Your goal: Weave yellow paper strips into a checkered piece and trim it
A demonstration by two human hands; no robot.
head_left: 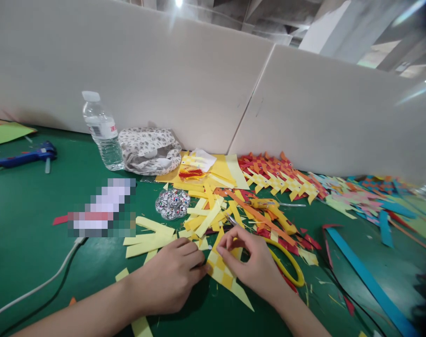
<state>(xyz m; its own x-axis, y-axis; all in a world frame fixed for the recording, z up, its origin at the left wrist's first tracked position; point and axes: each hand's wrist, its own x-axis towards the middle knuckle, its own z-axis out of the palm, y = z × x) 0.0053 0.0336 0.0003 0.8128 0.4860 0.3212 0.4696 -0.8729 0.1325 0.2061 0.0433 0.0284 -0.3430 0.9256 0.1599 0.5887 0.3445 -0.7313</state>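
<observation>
My left hand (pixel 171 276) rests on the green table, its fingers curled and pressing the left edge of a woven yellow paper piece (pixel 224 274). My right hand (pixel 253 262) is closed in a pinch on a strip at the top of that woven piece. Yellow-handled scissors (pixel 286 262) lie under and beside my right hand, blades pointing up left. Loose yellow paper strips (pixel 153 236) lie just beyond my left hand.
A water bottle (pixel 102 131), a patterned cloth pouch (pixel 148 150), a bag of googly eyes (pixel 172 203) and a blue glue gun (pixel 30 157) sit behind. Finished woven paper fish (pixel 283 175) line the white partition (pixel 199 79). Blue strips (pixel 367 278) and a white cable (pixel 40 283) cross the table.
</observation>
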